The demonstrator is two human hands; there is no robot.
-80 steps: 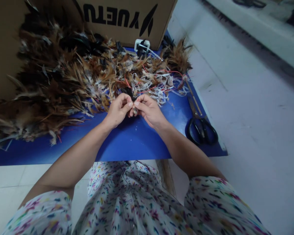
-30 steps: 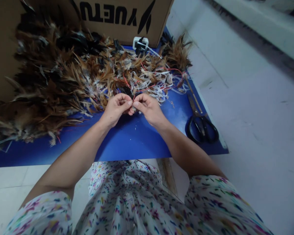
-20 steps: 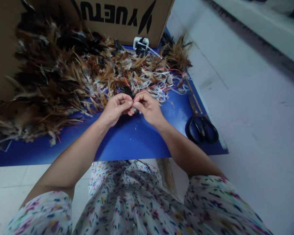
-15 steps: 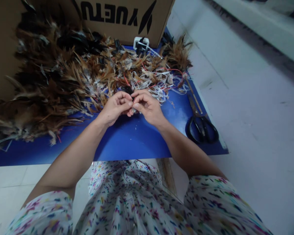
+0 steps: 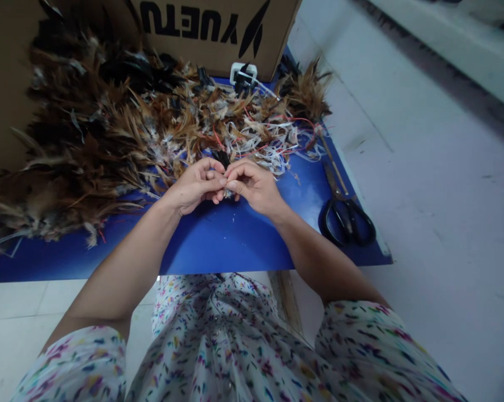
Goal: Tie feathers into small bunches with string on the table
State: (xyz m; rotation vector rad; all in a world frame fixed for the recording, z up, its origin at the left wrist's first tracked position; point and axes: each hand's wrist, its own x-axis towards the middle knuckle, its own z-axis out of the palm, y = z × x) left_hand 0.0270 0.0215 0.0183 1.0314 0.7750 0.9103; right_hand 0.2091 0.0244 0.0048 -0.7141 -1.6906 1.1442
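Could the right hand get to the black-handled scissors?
Probably yes: the scissors lie uncovered on the blue tabletop, to the right of the right hand, with only bare tabletop visible between. That hand seems to be pinching a small feather bunch, though, so it may need to let go first.

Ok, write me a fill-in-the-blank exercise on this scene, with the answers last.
1. Left hand and right hand come together over a ____ tabletop.
2. The brown heap is mostly ____.
3. The scissors lie on the person's ____ side.
4. Lettering on the cardboard box appears upside ____.

Missing words: blue; feathers; right; down.
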